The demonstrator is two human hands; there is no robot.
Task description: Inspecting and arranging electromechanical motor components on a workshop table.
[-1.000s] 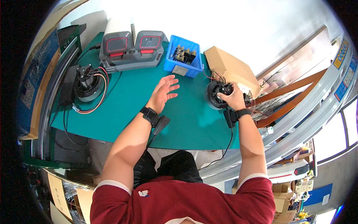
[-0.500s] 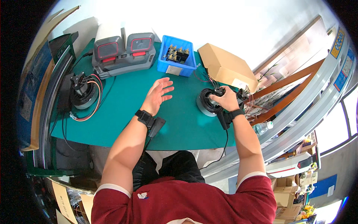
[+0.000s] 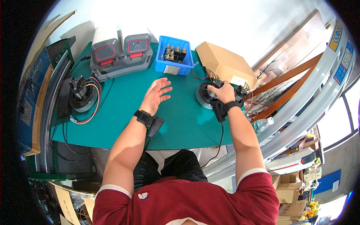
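My right hand [image 3: 224, 92] is closed on a round black unit with a silver-grey lower rim [image 3: 203, 98] on the right side of the green mat. Its thumb lies over the unit's top, while the other fingers are partly hidden behind the hand. Thin wires [image 3: 213, 76] rise behind the unit, and dark parts with more wires [image 3: 242, 92] sit just right of the hand. My left hand [image 3: 155, 97] hovers over the middle of the mat, fingers spread and palm turned inward, holding nothing. Both wrists carry black strapped devices with cables.
At the back stand a grey double battery charger [image 3: 122, 62], a blue bin [image 3: 161, 66] of black parts with brass terminals, and a cardboard box [image 3: 225, 62]. A similar round unit [image 3: 82, 99] with looped wires is at left. A plastic bottle [image 3: 262, 125] lies right, beside metal rails [image 3: 296, 116].
My right hand and the round unit have shifted slightly away from me, nearer the cardboard box. The left hand stays open in nearly the same place. The view has turned a little.
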